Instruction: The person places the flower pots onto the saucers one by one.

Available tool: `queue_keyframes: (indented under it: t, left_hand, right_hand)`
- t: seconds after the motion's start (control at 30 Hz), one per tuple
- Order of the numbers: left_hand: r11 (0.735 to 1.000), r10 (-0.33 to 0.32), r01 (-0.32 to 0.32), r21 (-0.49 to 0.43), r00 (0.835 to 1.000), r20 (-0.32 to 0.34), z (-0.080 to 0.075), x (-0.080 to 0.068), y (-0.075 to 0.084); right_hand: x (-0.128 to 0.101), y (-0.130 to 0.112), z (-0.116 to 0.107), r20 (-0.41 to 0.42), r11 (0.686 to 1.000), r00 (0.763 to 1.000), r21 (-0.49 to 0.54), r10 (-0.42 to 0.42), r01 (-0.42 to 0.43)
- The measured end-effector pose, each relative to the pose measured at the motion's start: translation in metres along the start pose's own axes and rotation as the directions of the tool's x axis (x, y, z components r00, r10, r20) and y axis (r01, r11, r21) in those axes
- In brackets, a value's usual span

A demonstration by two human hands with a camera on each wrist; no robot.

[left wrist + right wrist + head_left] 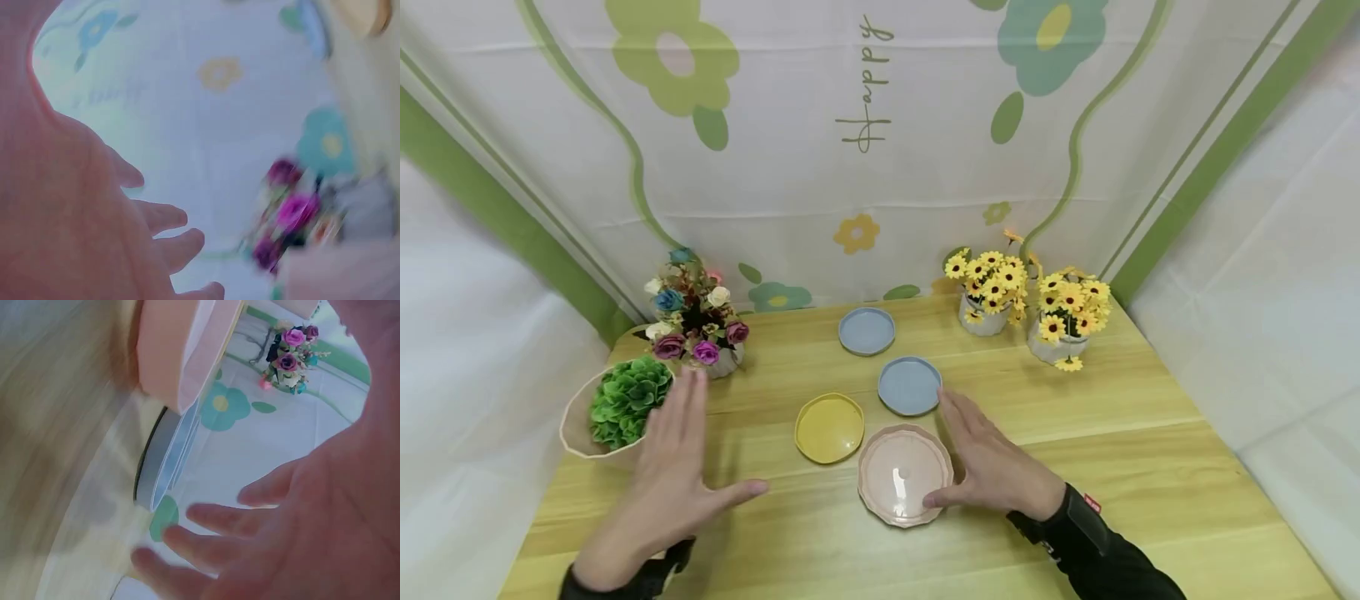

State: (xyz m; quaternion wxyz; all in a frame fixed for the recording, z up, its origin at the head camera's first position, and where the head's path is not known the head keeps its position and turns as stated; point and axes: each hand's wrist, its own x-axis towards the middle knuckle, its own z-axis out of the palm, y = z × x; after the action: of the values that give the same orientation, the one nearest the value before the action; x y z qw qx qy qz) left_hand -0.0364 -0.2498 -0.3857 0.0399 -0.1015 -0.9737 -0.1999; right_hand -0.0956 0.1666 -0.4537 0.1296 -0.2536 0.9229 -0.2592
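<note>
Both hands are held with straight, spread fingers and nothing in them. My left hand (662,475) hovers over the table's left side, nearest to a scalloped beige-pink bowl (577,417) that contains a leafy green plant (628,400). My right hand (1000,467) is beside a round pink dish (904,475) with a wavy rim; its thumb overlaps that rim in the head view. In the right wrist view, the pink dish (165,356) and a blue dish (156,465) appear apart from the fingers. A yellow dish (830,428) lies left of the pink one.
Two blue dishes, a near one (910,386) and a far one (867,331), sit on the wooden table (1097,517). Mixed flowers (692,312) stand at the back left. Two pots of yellow flowers (988,287) (1070,312) are at the back right. A patterned cloth (790,167) hangs behind.
</note>
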Motion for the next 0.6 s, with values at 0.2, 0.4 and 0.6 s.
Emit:
queue_keyframes:
  t: [0.2,0.4,0.6]
  left_hand:
    - [0.993,-0.118,0.117,-0.018,0.989,-0.09,-0.036,-0.017,-0.033]
    - [0.961,-0.277,0.274,-0.041,0.956,-0.099,-0.051,-0.025,-0.08]
    - [0.923,-0.349,0.344,-0.172,0.937,-0.001,-0.048,-0.018,-0.116]
  right_hand:
    - [0.002,-0.002,0.005,0.009,1.0,1.0,-0.014,-0.002,0.002]
    - [0.003,-0.004,0.014,0.025,0.991,0.995,-0.094,-0.095,0.097]
    - [0.004,-0.006,0.024,0.021,0.986,0.995,-0.135,-0.097,0.099]
